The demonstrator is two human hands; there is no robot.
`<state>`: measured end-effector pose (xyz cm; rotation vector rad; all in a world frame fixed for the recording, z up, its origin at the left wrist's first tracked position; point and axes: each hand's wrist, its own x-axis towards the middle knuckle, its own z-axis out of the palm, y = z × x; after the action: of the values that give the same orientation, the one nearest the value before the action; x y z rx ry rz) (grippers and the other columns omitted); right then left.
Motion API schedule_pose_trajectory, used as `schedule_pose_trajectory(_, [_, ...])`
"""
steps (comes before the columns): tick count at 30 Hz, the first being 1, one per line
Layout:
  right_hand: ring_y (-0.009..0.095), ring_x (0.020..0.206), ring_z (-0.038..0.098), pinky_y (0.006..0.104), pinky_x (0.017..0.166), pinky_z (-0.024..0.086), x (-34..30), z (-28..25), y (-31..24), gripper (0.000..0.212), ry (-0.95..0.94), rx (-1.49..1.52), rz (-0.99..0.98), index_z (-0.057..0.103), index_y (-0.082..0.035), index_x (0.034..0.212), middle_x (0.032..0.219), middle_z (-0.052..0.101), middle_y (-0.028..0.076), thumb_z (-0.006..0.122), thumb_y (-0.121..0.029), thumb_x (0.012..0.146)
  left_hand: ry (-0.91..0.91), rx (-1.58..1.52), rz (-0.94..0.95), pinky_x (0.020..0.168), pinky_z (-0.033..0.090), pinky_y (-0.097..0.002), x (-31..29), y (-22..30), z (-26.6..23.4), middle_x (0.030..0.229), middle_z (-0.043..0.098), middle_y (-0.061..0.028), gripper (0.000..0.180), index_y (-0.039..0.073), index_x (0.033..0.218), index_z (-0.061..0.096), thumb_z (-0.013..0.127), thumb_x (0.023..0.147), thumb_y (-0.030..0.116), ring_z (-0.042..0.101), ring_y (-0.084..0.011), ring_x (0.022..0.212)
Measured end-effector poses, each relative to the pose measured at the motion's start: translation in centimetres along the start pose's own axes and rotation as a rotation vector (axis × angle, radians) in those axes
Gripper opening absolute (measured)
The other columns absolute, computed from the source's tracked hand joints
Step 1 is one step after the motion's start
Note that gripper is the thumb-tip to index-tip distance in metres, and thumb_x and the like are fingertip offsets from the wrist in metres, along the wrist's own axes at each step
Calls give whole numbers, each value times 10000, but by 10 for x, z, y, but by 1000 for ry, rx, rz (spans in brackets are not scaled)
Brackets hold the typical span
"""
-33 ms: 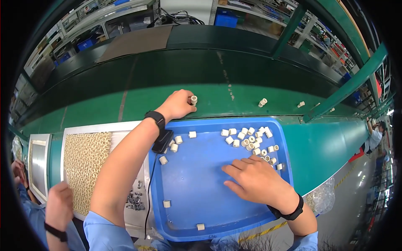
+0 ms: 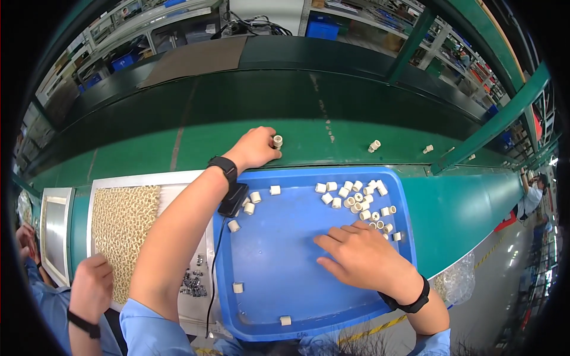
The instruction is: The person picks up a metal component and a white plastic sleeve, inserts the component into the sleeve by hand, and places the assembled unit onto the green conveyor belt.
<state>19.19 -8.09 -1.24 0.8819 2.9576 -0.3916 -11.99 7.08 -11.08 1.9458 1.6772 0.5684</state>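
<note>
Only a co-worker's hand (image 2: 92,288) has clearly moved, slightly closer to the blue tray (image 2: 279,255). Beyond the tray's far rim, the left hand (image 2: 259,146) pinches a beige tubular fitting (image 2: 277,142), long axis roughly upright, open mouth up. Over the tray's right half, the right hand (image 2: 365,255) curves loosely; whether it grips anything, I cannot tell. Dark marking (image 2: 301,334) on the tray's near rim is illegible.

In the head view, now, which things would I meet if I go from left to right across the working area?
White-framed panel, beige honeycomb-like mass, small dark metal parts, left hand with a cream cylinder at its fingertips, right hand, clear plastic bag.
</note>
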Motion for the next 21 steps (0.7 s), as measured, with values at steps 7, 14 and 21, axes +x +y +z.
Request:
schedule_pose_trajectory(7, [314, 969, 733, 454, 846, 549, 23, 33, -50, 233, -137, -14, -176, 684, -91, 1127, 996, 714, 112, 690, -195, 919, 400, -70, 155, 1001, 557, -475, -64, 100, -22, 1162, 720, -231, 487, -34, 1279, 678, 747, 891, 253, 703, -423, 1094])
schedule_pose_trajectory(14, [303, 987, 741, 445, 886, 577, 35, 86, -92, 293, 81, -50, -403, 703, -97, 1171, 946, 700, 143, 688, -219, 904, 466, -225, 595, 816, 467, -464, -228, 252, 3, 930, 654, -147, 137, 44, 1003, 656, 680, 948, 168, 654, -322, 947])
schedule_pose_trajectory(21, [317, 926, 750, 433, 808, 588, 55, 102, -108, 194, 84, -94, -476, 730, -100, 1031, 1005, 705, 136, 687, -187, 863, 355, -100, 255, 760, 470, -424, -377, 168, 32, 883, 677, -96, 70, 55, 962, 723, 742, 918, 107, 664, -298, 862])
